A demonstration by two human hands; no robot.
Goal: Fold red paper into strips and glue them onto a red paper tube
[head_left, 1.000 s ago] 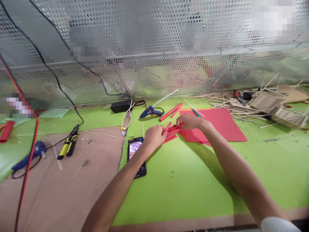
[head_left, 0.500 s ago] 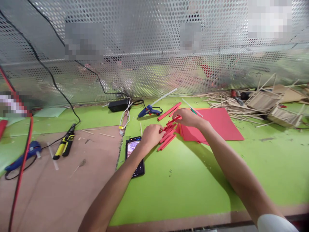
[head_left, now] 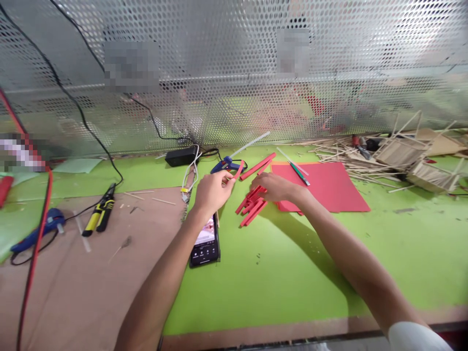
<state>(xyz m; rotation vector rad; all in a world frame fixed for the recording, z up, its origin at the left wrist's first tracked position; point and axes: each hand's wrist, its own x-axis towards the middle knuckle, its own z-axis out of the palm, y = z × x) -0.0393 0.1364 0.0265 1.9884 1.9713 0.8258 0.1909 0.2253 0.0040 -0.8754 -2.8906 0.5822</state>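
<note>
Between its fingertips my left hand (head_left: 215, 191) pinches one red paper stick (head_left: 239, 169), raised in front of the blue glue gun (head_left: 225, 164). My right hand (head_left: 271, 187) rests at the upper right side of a loose pile of red sticks (head_left: 253, 207); its fingers curl down by the pile, and whether they grip one is hidden. Longer red sticks (head_left: 258, 166) lie behind the hands. A stack of red paper sheets (head_left: 329, 187) sits right of my right hand, with a green cutter (head_left: 299, 173) on it. The phone (head_left: 205, 248) lies partly under my left wrist.
A black adapter (head_left: 181, 156) with a white cable is at the back. Yellow-black pliers (head_left: 99, 214) and another blue glue gun (head_left: 40, 231) lie left. Thin wooden sticks and wooden frames (head_left: 402, 151) are piled at the back right, before a perforated metal screen (head_left: 234, 63).
My left hand has moved up and left from the pile, raising a red stick. My right hand has come down closer to the pile, uncovering the green cutter.
</note>
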